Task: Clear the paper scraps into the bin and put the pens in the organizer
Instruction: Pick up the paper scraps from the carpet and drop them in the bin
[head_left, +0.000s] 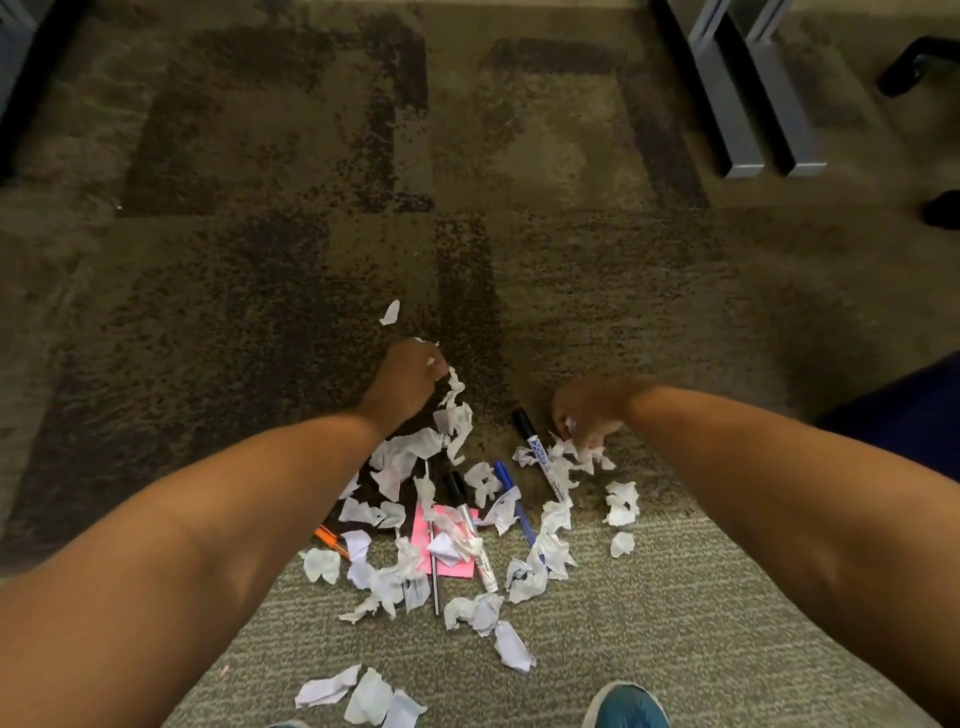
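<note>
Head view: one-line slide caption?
Both hands, left and right, gather paper scraps among pens scattered on carpet.

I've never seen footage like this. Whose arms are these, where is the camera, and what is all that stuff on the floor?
No machine here: a person wears a camera on the head, looking down at their own arms. The left hand and right hand each pinch white paper scraps from a pile on the carpet. Mixed in lie a black-capped marker, a second marker, a blue pen, an orange pen and a pink note. A teal shoe shows below. No bin or organizer is in view.
</note>
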